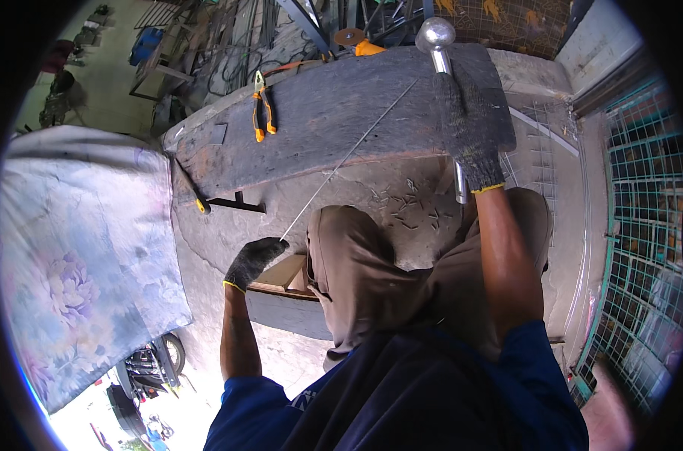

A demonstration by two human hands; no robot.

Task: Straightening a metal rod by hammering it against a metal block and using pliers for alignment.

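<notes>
My left hand (255,263), in a dark knitted glove with a yellow cuff, is closed on one end of a thin metal rod (341,162). The rod slants up and away to the right, its far end over the dark metal bench top (341,98). My right hand (467,128), gloved the same way, is wrapped round the shaft of a hammer with a shiny rounded metal head (436,34). The head points away from me and the shaft's end shows below my palm. Pliers with orange and black handles (263,113) lie on the bench, left of the rod.
A small grey metal plate (219,134) and a black-and-yellow handled tool (192,185) lie at the bench's left. Short cut metal pieces (406,201) litter the floor before my knees. A flowered cloth (86,255) hangs left; green wire mesh (646,195) stands right. Behind are an orange grinder (368,47) and metal bars.
</notes>
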